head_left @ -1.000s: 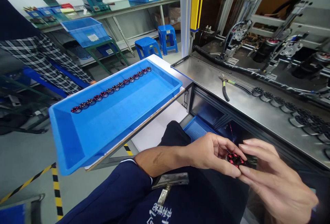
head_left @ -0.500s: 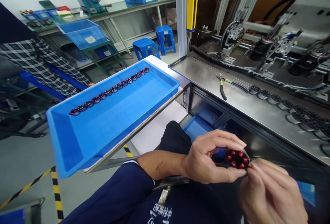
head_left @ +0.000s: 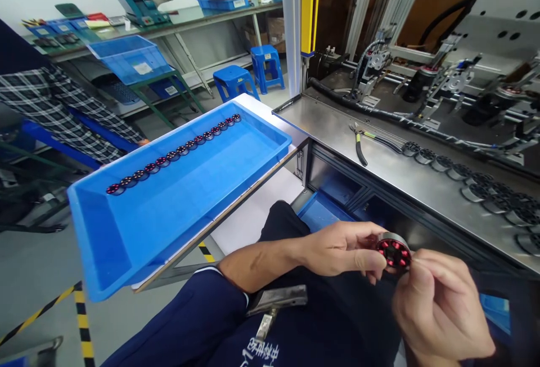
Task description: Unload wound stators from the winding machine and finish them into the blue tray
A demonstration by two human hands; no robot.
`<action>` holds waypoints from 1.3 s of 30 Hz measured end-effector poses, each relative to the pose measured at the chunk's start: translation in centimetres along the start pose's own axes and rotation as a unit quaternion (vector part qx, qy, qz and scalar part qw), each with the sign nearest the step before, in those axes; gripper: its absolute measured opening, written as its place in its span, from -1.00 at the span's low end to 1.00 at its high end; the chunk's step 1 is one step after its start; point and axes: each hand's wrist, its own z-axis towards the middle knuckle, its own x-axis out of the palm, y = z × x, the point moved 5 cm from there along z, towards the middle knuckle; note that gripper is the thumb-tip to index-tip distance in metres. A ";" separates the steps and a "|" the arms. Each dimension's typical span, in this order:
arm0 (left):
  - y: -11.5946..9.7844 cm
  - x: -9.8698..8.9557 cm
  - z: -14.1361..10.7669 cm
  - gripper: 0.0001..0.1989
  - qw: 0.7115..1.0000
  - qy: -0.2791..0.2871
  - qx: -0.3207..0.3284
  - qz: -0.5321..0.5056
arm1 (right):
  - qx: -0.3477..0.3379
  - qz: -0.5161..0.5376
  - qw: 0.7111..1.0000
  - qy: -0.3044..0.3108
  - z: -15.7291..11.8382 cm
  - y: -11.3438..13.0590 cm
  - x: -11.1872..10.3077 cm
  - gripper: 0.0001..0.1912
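It's a factory workshop, and here's the proof: on the right, an open machine [head_left: 493, 12] bristling with metal fixtures [head_left: 458, 81], pliers [head_left: 360, 147] on its steel ledge [head_left: 329, 122], ring-shaped parts [head_left: 459, 173] lined up alongside! Over left, a long workbench [head_left: 189, 19], blue plastic stools [head_left: 232, 76], and yellow-and-black tape [head_left: 82, 322] striping the grey floor [head_left: 37, 263]!

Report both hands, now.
Left hand: closed, holding the red-coiled ring.
Right hand: closed at the ring's edge; what it pinches can't be told.
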 end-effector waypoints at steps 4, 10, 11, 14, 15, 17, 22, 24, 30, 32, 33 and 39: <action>0.8 -0.3 0.2 -0.38 0.999 -0.010 0.004 -0.031 | -0.020 -0.048 0.998 0.039 0.3 0.3 -0.2 -0.91; 0.7 -0.3 0.3 -0.49 0.997 -0.006 0.058 -0.051 | -0.058 -0.041 0.997 0.016 0.4 0.2 -0.4 -0.84; 0.4 -0.3 0.2 -0.52 0.996 -0.011 0.071 -0.056 | -0.050 -0.034 0.998 0.016 0.4 0.1 -0.4 -0.84; -0.7 -0.5 0.0 -0.71 0.992 -0.041 0.109 -0.048 | -0.004 -0.023 0.999 0.034 0.8 0.1 -0.1 -0.87; -1.0 -0.6 -0.1 -0.77 0.990 -0.053 0.120 -0.041 | 0.011 -0.020 0.999 0.040 1.0 0.1 -0.1 -0.87; -1.4 -0.6 -0.2 -0.79 0.986 -0.073 0.144 -0.043 | 0.018 -0.007 0.998 0.056 1.3 0.3 -0.1 -0.88; -0.2 -0.8 0.2 -0.54 0.982 -0.100 0.104 -0.121 | -0.049 -0.042 0.989 0.131 1.2 0.1 -0.9 -0.90; 1.1 -0.4 0.6 -0.50 0.990 -0.046 0.006 -0.131 | -0.036 -0.065 0.983 0.170 0.8 -0.9 -1.3 -0.85; 1.4 0.3 1.1 -0.51 0.989 0.036 -0.039 -0.141 | -0.005 -0.086 0.982 0.167 0.2 -1.6 -2.2 -0.77; 1.0 0.4 1.2 -0.51 0.990 0.022 0.001 -0.136 | -0.003 -0.095 0.987 0.130 0.7 -0.8 -1.9 -0.79; 1.0 0.5 1.2 -0.51 0.991 0.015 0.017 -0.129 | -0.003 -0.096 0.990 0.108 1.0 -0.4 -1.8 -0.80; 0.1 0.1 0.6 -0.43 0.980 -0.069 0.163 0.095 | 0.043 0.041 0.996 0.063 0.9 0.3 -0.6 -0.87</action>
